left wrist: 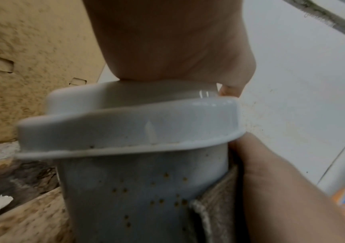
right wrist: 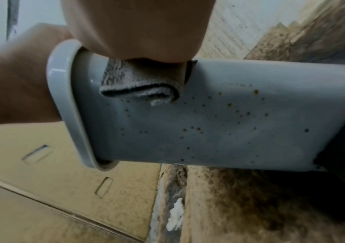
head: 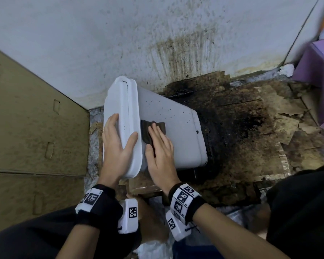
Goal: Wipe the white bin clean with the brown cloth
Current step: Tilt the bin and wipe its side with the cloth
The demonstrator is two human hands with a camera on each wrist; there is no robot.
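Two bare hands work on a white bin [head: 166, 116] lying on its side, seen from the head camera. Left hand [head: 118, 148] clasps the lidded end, fingers over the top, thumb on the near face. Right hand [head: 160, 146] lies flat, fingers straight and together, pressing a brown cloth [head: 148, 130] to the bin wall just beside the lid. Left wrist view: the palm sits on the lid [left wrist: 125, 118]; dark specks dot the wall below. Right wrist view: the folded cloth [right wrist: 138, 85] bunches under the palm, with specks spread beyond it toward the bin's base. Wiping looks under way; the next stroke likely must slide the cloth away from the lid across those specks.
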